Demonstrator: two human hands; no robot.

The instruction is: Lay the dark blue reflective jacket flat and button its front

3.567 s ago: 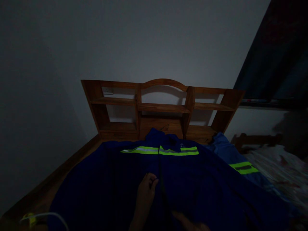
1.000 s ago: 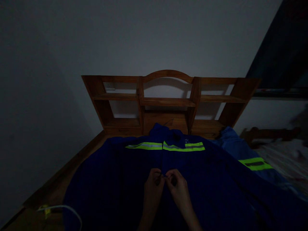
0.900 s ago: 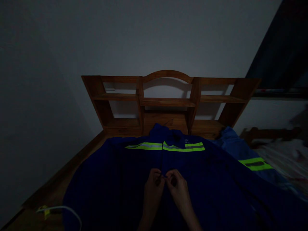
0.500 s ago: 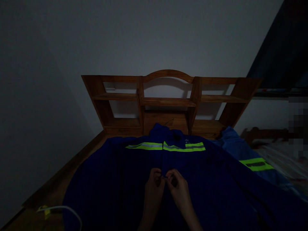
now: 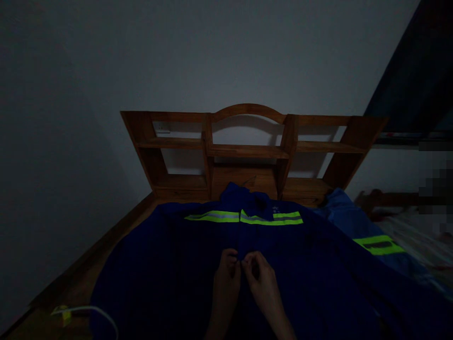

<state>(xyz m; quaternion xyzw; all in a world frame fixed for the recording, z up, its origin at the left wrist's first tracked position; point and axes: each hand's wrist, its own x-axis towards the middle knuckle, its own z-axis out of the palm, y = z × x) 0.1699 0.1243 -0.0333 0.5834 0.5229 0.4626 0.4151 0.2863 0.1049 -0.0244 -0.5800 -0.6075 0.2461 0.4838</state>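
Observation:
A dark blue work jacket (image 5: pixel 304 274) with yellow-green reflective bands lies spread out, its collar toward the headboard. At its front opening, below the chest band, my left hand (image 5: pixel 227 274) pinches the fabric edge with thumb and fingers. Just right of it, my right hand (image 5: pixel 261 276) is closed in a like pinch on the other front edge. Both sets of fingertips nearly meet at the centre line. Any button or fastener between them is too dark and small to make out.
Behind the jacket stands a wooden headboard with shelves (image 5: pixel 247 150) against a grey wall (image 5: pixel 226 56). A lighter blue garment with a reflective band (image 5: pixel 341 212) lies at the right. A white cable (image 5: pixel 92 308) with a yellow tag curves at the lower left.
Both hands stay at the jacket's front opening, and their fingertips have shifted only slightly. The jacket lies as before; the whole view has moved a little.

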